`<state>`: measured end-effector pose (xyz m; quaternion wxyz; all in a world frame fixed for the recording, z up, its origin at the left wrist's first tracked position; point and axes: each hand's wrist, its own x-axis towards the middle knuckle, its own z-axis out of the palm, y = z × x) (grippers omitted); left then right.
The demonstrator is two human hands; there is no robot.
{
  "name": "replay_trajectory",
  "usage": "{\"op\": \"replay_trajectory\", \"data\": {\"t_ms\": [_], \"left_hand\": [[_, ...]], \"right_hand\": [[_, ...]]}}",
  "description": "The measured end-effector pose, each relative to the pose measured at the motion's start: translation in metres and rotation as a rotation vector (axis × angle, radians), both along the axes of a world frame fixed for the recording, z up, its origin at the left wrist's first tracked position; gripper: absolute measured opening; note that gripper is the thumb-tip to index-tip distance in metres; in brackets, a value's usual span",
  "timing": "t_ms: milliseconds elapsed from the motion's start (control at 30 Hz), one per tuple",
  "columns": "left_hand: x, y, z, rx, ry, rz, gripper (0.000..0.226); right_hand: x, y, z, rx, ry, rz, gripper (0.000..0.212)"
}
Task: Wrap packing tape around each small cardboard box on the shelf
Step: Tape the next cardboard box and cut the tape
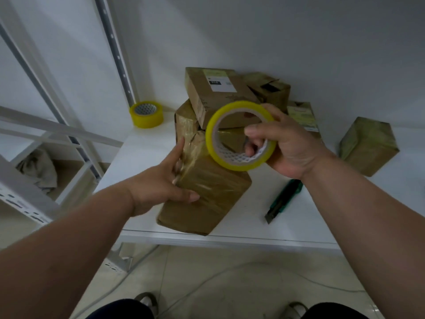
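With your left hand [161, 183] pressed flat on the near box [207, 192], your right hand [292, 146], gripping the tape roll [240, 135], needed steady tension to lay wrinkle-free tape

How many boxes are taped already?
Done: the lone box at right looks glossy with tape. In hand: the left hand steadies the front box, partly taped, while the right hand holds the tape roll. Left: the labelled box on the pile looks bare.
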<state>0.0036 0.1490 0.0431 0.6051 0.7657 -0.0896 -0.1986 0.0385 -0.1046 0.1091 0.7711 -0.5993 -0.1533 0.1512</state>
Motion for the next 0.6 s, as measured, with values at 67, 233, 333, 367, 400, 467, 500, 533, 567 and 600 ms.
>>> {"op": "replay_trajectory", "data": {"t_ms": [67,233,333,367,400,467,500,533,567,600], "left_hand": [[0.005,0.007,0.018,0.081,-0.099,-0.026,0.136],[0.002,0.008,0.041,0.007,-0.188,-0.058,0.095],[-0.006,0.018,0.037,0.028,-0.166,-0.037,0.083],[-0.007,0.022,0.035,0.063,-0.174,-0.022,0.088],[-0.007,0.026,0.034,0.123,-0.188,0.002,0.095],[-0.009,0.032,0.033,0.267,-0.196,0.062,0.117],[-0.010,0.035,0.033,0.307,-0.187,0.077,0.127],[-0.011,0.037,0.032,0.325,-0.174,0.078,0.133],[-0.011,0.039,0.031,0.332,-0.168,0.073,0.136],[-0.011,0.039,0.031,0.340,-0.173,0.066,0.136]], "right_hand": [[-0.002,0.018,0.011,-0.153,-0.081,0.010,0.036],[-0.011,0.062,0.025,-0.402,-0.233,0.042,0.060],[-0.012,0.072,0.024,-0.411,-0.216,0.079,0.044],[-0.012,0.072,0.024,-0.398,-0.214,0.097,0.037],[-0.010,0.072,0.024,-0.385,-0.223,0.108,0.032],[-0.006,0.064,0.027,-0.357,-0.253,0.109,0.024],[-0.004,0.058,0.030,-0.355,-0.268,0.097,0.023],[-0.002,0.050,0.033,-0.371,-0.280,0.080,0.025],[-0.001,0.041,0.035,-0.407,-0.288,0.065,0.028],[0.000,0.034,0.036,-0.450,-0.290,0.055,0.032]]}}
